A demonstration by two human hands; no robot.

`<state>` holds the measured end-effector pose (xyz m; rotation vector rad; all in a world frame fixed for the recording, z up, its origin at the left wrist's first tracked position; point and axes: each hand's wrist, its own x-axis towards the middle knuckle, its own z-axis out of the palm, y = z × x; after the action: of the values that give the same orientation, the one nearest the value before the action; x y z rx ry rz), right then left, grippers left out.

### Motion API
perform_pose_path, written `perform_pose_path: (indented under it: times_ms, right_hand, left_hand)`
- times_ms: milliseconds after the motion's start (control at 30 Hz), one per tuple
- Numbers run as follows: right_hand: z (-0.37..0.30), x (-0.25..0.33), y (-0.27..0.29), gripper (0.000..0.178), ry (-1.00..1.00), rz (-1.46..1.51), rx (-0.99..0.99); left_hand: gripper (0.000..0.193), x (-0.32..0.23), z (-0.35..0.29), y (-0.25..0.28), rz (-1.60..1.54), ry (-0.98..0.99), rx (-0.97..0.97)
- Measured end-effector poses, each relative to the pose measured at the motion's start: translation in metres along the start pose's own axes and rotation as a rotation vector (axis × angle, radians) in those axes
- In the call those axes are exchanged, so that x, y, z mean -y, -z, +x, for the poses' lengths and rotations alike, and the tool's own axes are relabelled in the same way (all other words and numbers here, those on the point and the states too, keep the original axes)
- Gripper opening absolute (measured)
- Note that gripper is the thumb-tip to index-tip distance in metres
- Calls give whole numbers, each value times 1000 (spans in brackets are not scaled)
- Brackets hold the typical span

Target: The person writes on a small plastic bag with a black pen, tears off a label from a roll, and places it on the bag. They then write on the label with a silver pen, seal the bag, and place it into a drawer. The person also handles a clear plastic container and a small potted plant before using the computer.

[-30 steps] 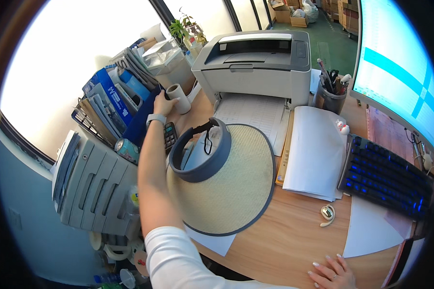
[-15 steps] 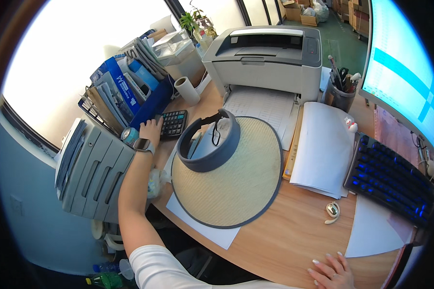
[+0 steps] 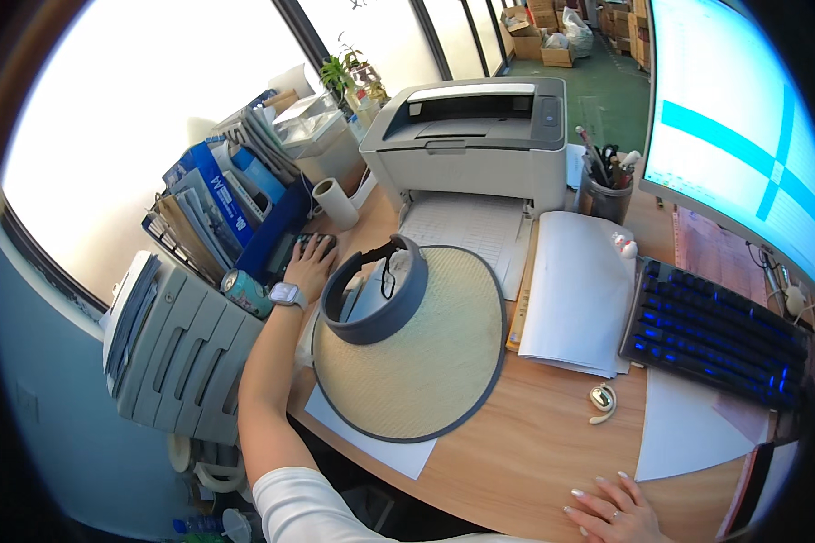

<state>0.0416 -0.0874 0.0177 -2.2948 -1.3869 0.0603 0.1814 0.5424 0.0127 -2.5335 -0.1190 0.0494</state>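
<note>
My left hand (image 3: 309,262), with a watch on its wrist, lies over the black calculator (image 3: 282,251). Its fingers are stretched out and spread across the calculator, hiding much of the keys. A blue-green can (image 3: 243,291) stands close by that wrist. To the right of my left arm lies a sun visor hat with a wide straw brim (image 3: 407,380) and a grey band (image 3: 385,319). My right hand (image 3: 618,514) rests flat on the wooden desk (image 3: 507,452) near its front edge, fingers apart and holding nothing. A gold-and-cream earpiece (image 3: 601,403) lies beyond it.
A printer (image 3: 466,149) stands at the back, beside a pen holder (image 3: 604,190). White papers (image 3: 575,290), a keyboard (image 3: 711,330) and a monitor (image 3: 743,118) are on the right. A blue file holder (image 3: 279,222) and grey drawers (image 3: 186,348) line the left.
My left hand has moved right, from beside the calculator to on top of it. My right hand stays on the desk. The whole view has shifted a little.
</note>
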Motion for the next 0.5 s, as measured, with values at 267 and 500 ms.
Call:
perform_pose_path:
  times_ms: [267,500]
  right_hand:
    - [-1,6,5,38,15,3,22]
    - [-13,-6,-5,36,17,85,-147]
  left_hand:
    - [31,4,-24,36,-221,154,-65]
    - [29,-103,-133,220,-715,3,-947]
